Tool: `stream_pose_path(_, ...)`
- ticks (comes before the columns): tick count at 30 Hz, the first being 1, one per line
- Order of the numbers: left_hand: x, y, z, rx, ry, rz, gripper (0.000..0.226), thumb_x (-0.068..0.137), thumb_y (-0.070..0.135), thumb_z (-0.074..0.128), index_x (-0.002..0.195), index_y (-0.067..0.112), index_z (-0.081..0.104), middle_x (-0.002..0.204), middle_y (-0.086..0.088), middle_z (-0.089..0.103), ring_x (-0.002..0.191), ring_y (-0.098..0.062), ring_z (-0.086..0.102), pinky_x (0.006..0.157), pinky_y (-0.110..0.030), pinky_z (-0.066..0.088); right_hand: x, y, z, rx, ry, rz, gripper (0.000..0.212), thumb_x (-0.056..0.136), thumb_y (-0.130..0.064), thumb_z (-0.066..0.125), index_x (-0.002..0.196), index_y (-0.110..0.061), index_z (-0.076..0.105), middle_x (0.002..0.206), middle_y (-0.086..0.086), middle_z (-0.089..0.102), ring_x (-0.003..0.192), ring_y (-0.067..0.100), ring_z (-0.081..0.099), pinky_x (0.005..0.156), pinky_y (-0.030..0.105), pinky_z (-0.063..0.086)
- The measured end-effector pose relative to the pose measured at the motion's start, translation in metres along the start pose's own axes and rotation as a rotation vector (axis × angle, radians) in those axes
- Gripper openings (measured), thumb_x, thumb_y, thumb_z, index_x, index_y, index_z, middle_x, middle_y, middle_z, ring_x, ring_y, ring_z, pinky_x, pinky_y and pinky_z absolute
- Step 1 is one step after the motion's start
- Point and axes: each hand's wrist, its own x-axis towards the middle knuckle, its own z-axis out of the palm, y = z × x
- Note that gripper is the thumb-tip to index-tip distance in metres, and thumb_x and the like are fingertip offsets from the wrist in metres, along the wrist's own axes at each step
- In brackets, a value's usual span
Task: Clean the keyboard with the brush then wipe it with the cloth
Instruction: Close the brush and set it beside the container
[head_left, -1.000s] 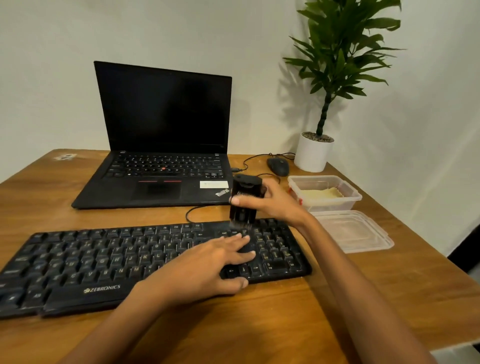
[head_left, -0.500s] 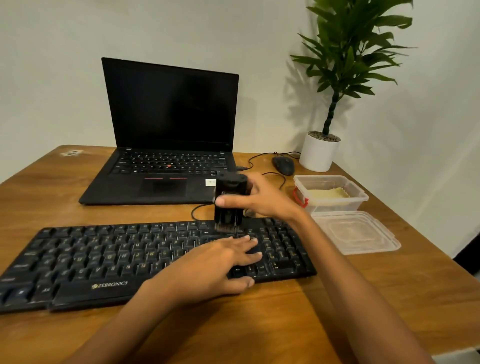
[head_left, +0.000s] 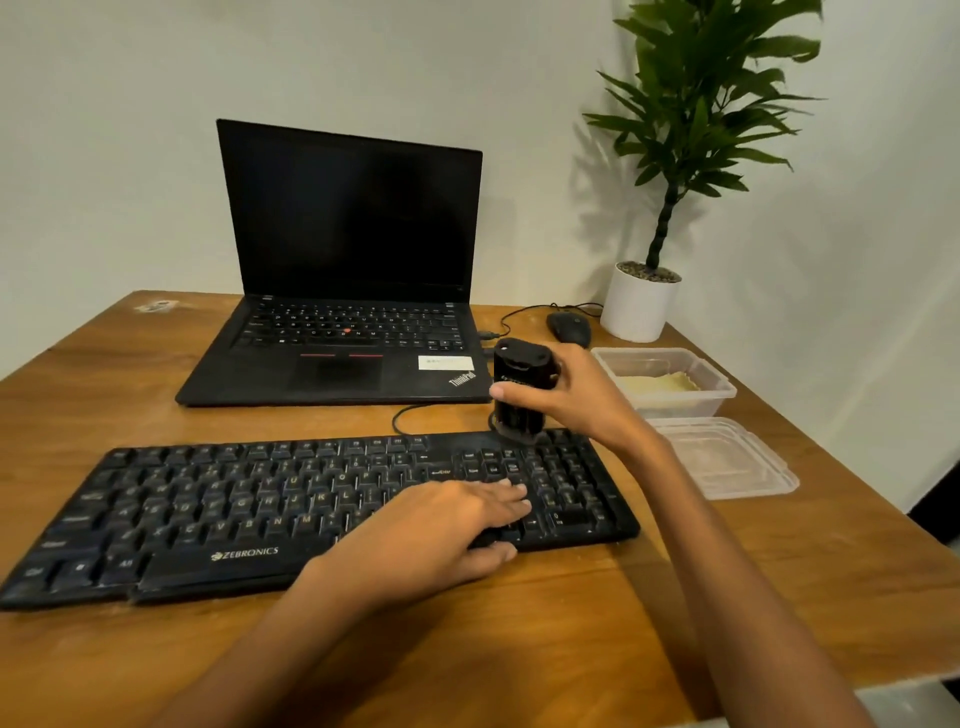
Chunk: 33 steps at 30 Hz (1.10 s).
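Gripped upright in the right hand (head_left: 582, 400), the brush (head_left: 519, 389) stood with its bristle end on the far right corner of the keyboard (head_left: 291, 499), above the number pad. The left hand (head_left: 441, 535) lay flat and empty on the keys near the right end, pinning the board. The keyboard's long axis ran leftward along the table (head_left: 519, 649), so the unbrushed keys probably lay left of the brush. The cloth (head_left: 657, 383) sat in the box (head_left: 717, 387) just beyond the right hand.
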Motion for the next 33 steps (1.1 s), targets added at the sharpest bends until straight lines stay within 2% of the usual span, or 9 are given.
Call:
stream_pose_path(3,-0.001,-0.005,-0.007,-0.112,0.021,0.005,0.046,0.093,0.043,0.046,0.137,0.032,0.039,0.144,0.023,0.029,0.13,0.012,0.024,0.108,-0.013,0.021,-0.006,-0.007,0.003,0.168,0.059,-0.004,0.015,0.075,-0.028,0.073,0.086,-0.028,0.063,0.079,-0.015,0.067,0.078,-0.007,0.061,0.068,0.009,0.046)
stream_pose_path(6,-0.004,-0.015,-0.026,-0.296,0.151,-0.046,0.037,0.089,0.04,0.054,0.125,0.033,0.052,0.129,0.027,0.043,0.12,0.017,0.037,0.1,-0.004,0.028,-0.008,-0.007,0.002,0.258,0.142,0.021,0.015,0.074,-0.03,0.073,0.086,-0.026,0.064,0.081,-0.01,0.069,0.083,0.002,0.065,0.074,0.022,0.054)
stream_pose_path(9,-0.006,-0.035,-0.045,-0.369,0.366,-0.143,0.022,0.085,0.035,0.062,0.107,0.034,0.065,0.109,0.024,0.061,0.102,0.01,0.056,0.087,-0.009,0.044,-0.004,-0.015,0.006,0.353,0.229,0.068,0.016,0.076,-0.031,0.07,0.087,-0.021,0.064,0.082,-0.005,0.069,0.082,0.006,0.067,0.067,0.027,0.056)
stream_pose_path(11,-0.006,-0.05,-0.056,-0.383,0.494,-0.203,0.017,0.084,0.033,0.064,0.1,0.031,0.069,0.096,0.019,0.068,0.091,0.007,0.061,0.08,-0.011,0.047,0.0,-0.021,0.014,0.512,0.265,0.112,0.014,0.078,-0.03,0.069,0.088,-0.022,0.064,0.086,-0.003,0.071,0.084,0.008,0.068,0.066,0.026,0.056)
stream_pose_path(13,-0.005,-0.061,-0.062,-0.427,0.561,-0.252,0.019,0.082,0.037,0.065,0.098,0.029,0.07,0.092,0.015,0.07,0.087,0.004,0.062,0.077,-0.012,0.047,0.004,-0.027,0.024,0.659,0.268,0.164,0.025,0.075,-0.033,0.069,0.094,-0.018,0.064,0.093,0.002,0.071,0.09,0.014,0.068,0.071,0.029,0.056)
stream_pose_path(16,-0.004,-0.065,-0.062,-0.689,0.571,-0.317,0.04,0.074,0.054,0.064,0.103,0.027,0.068,0.093,0.01,0.071,0.089,-0.004,0.066,0.083,-0.026,0.051,0.006,-0.034,0.041,0.817,0.246,0.212,0.036,0.07,-0.032,0.069,0.098,-0.01,0.063,0.094,0.006,0.071,0.09,0.017,0.068,0.074,0.034,0.057)
stream_pose_path(20,-0.004,-0.059,-0.05,-1.088,0.464,-0.4,0.035,0.077,0.036,0.066,0.107,0.02,0.065,0.098,-0.002,0.072,0.094,-0.018,0.067,0.083,-0.034,0.054,0.005,-0.035,0.06,1.034,0.285,0.288,0.038,0.069,-0.026,0.07,0.102,-0.009,0.06,0.098,0.012,0.071,0.091,0.022,0.068,0.068,0.032,0.057)
stream_pose_path(26,-0.003,-0.061,-0.044,-1.321,0.473,-0.494,0.035,0.073,0.025,0.071,0.104,0.01,0.066,0.096,-0.008,0.071,0.091,-0.02,0.068,0.076,-0.027,0.056,0.002,-0.03,0.072,0.971,0.34,0.316,0.052,0.07,-0.025,0.072,0.114,-0.01,0.049,0.106,0.011,0.067,0.089,0.022,0.069,0.068,0.034,0.057)
stream_pose_path(33,-0.003,-0.067,-0.037,-1.503,0.704,-0.585,0.026,0.075,0.018,0.07,0.1,0.01,0.068,0.092,-0.006,0.072,0.084,-0.015,0.068,0.068,-0.022,0.055,-0.006,-0.026,0.073,0.891,0.187,0.356,0.039,0.075,-0.012,0.073,0.109,-0.008,0.054,0.106,0.011,0.066,0.088,0.022,0.069,0.07,0.032,0.058)
